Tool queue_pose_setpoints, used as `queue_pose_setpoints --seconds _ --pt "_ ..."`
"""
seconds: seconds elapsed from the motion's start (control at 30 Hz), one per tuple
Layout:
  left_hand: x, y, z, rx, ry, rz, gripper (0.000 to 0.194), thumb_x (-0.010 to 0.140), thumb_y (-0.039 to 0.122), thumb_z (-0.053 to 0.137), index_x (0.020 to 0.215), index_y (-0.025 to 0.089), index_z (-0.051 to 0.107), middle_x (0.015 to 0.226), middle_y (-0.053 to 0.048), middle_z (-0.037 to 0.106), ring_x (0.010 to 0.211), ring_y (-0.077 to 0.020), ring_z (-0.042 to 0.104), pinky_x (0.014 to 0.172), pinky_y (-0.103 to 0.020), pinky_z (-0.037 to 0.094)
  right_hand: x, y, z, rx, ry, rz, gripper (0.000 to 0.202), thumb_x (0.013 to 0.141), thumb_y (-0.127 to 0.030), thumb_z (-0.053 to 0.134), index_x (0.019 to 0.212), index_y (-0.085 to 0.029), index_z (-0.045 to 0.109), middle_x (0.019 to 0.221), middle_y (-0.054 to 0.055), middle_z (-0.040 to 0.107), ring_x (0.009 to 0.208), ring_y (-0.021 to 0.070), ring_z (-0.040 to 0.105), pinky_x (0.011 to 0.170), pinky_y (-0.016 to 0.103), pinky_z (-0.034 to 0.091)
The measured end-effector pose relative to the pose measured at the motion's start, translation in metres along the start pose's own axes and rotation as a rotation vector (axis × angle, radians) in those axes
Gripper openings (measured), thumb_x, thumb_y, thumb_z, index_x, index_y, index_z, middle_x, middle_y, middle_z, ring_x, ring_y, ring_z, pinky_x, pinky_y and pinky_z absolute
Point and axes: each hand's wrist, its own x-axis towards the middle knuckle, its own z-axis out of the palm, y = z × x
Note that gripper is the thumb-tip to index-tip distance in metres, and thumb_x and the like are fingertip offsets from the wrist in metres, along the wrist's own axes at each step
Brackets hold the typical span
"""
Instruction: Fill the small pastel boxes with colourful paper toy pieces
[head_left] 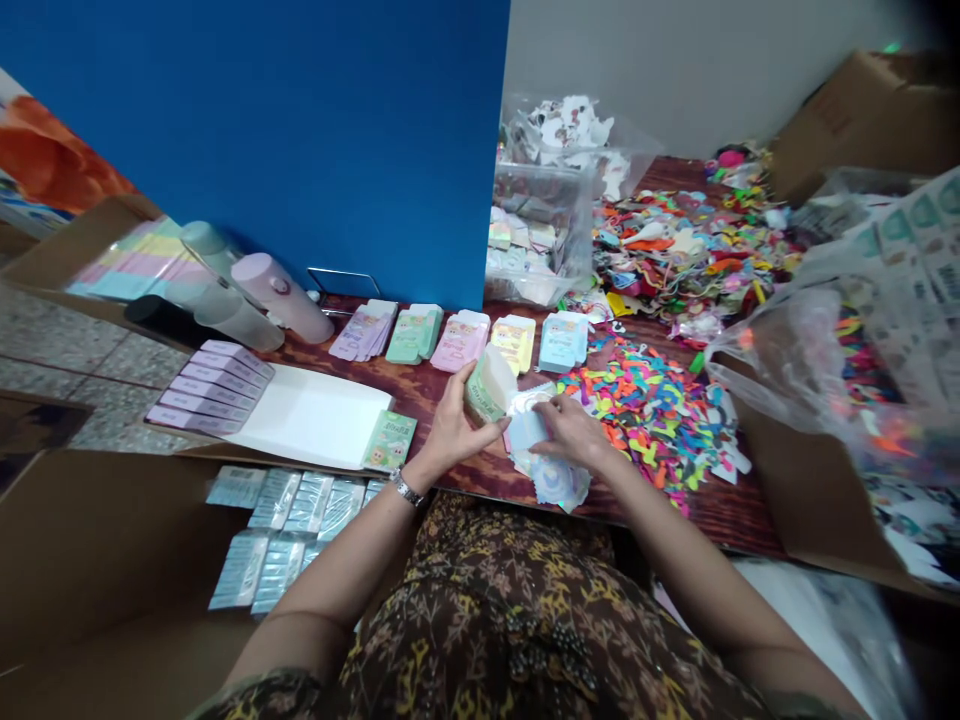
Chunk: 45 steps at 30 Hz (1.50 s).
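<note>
My left hand (456,425) is wrapped round a small green box (487,388), tilted, with its pale open end toward the right. My right hand (574,430) pinches a light blue packet (529,430) just right of that box. Under and below the packet lie shiny pastel sheets (561,482) on the dark red table (480,470). Behind my hands stand flat stacks of purple (365,330), green (414,333), pink (460,340), yellow (513,345) and blue cartons (563,342). A green box (391,440) sits at the right end of a white tray (311,415).
Purple boxes (214,385) fill the tray's left end, with bottles (274,290) behind. Colourful small pieces (652,410) are heaped at the right, near plastic bags (787,350). A blue panel (300,130) stands behind. An open carton (97,560) with wrapped packs is below left.
</note>
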Motion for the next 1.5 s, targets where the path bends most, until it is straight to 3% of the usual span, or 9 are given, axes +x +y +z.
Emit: queue_pose_setpoints --seconds 0.17,0.33,0.47,0.73,0.83,1.0,1.13,1.3,1.5 --pt "-0.005 -0.008 -0.001 0.113 0.045 -0.078 0.072 0.070 0.035 0.079 0.131 0.017 0.044 0.122 -0.012 0.059 0.112 -0.0272 0.060 0.097 -0.042 0.050 -0.007 -0.002 -0.012 0.393 0.232 -0.057 0.018 0.091 -0.031 0.055 0.105 -0.021 0.061 0.093 0.006 0.066 0.084 0.0194 0.063 0.071 0.030 0.048" --pt "-0.007 -0.010 -0.009 0.360 0.050 -0.006 0.055 0.070 0.029 0.076 0.118 0.017 0.051 0.110 -0.009 0.062 0.102 -0.0258 0.059 0.089 -0.040 0.050 -0.028 -0.005 -0.066 0.719 0.718 -0.013 0.021 0.094 -0.035 0.056 0.110 -0.023 0.063 0.090 0.002 0.067 0.073 0.0159 0.063 0.068 0.029 0.051" --pt "-0.009 -0.006 0.001 0.469 0.007 0.080 0.056 0.074 0.027 0.073 0.124 0.015 0.050 0.108 -0.010 0.062 0.098 -0.0269 0.056 0.086 -0.040 0.049 -0.028 -0.031 -0.084 0.534 0.695 -0.193 0.018 0.095 -0.028 0.054 0.105 -0.027 0.069 0.095 0.004 0.070 0.085 0.0196 0.066 0.079 0.036 0.055" --pt "-0.009 0.000 0.030 0.472 -0.061 0.194 0.059 0.079 0.030 0.069 0.131 0.015 0.045 0.114 -0.014 0.060 0.101 -0.0295 0.056 0.086 -0.042 0.048 -0.024 -0.063 -0.047 0.457 0.639 -0.331 0.033 0.098 -0.022 0.042 0.125 -0.025 0.062 0.115 0.008 0.068 0.110 0.0186 0.064 0.096 0.036 0.055" --pt "-0.005 -0.006 0.032 0.444 -0.092 0.151 0.065 0.078 0.036 0.071 0.133 0.015 0.044 0.115 -0.015 0.060 0.103 -0.0306 0.057 0.088 -0.043 0.049 -0.038 -0.028 -0.053 0.475 0.674 -0.210 0.030 0.099 -0.026 0.044 0.123 -0.026 0.061 0.112 0.005 0.071 0.103 0.0174 0.067 0.092 0.035 0.056" --pt "-0.001 -0.011 0.031 0.422 -0.111 0.079 0.070 0.077 0.043 0.071 0.134 0.013 0.045 0.118 -0.016 0.060 0.108 -0.0323 0.058 0.091 -0.045 0.050 -0.081 0.091 -0.058 0.308 0.775 0.392 0.026 0.093 -0.031 0.049 0.107 -0.020 0.068 0.108 0.008 0.073 0.097 0.0222 0.068 0.089 0.037 0.052" --pt "-0.002 -0.009 0.034 0.401 -0.158 0.060 0.069 0.078 0.043 0.070 0.135 0.014 0.044 0.116 -0.015 0.060 0.107 -0.0316 0.059 0.091 -0.045 0.052 -0.123 0.160 -0.039 0.184 0.499 0.781 0.025 0.085 -0.029 0.055 0.102 -0.018 0.070 0.101 0.011 0.073 0.090 0.0250 0.068 0.085 0.038 0.049" --pt "-0.004 -0.004 0.043 0.365 -0.212 0.075 0.070 0.077 0.042 0.070 0.136 0.016 0.043 0.119 -0.014 0.059 0.111 -0.0322 0.058 0.094 -0.045 0.051 -0.149 0.172 -0.011 0.255 0.393 0.766 0.030 0.080 -0.040 0.065 0.105 -0.023 0.068 0.095 0.004 0.074 0.083 0.0201 0.068 0.076 0.030 0.049" --pt "-0.003 0.002 0.052 0.344 -0.244 0.095 0.069 0.079 0.049 0.069 0.135 0.016 0.045 0.119 -0.015 0.060 0.111 -0.0315 0.059 0.095 -0.046 0.051 -0.135 0.168 0.005 0.270 0.349 0.872 0.039 0.077 -0.047 0.069 0.107 -0.024 0.064 0.083 0.002 0.071 0.078 0.0200 0.066 0.065 0.027 0.044"
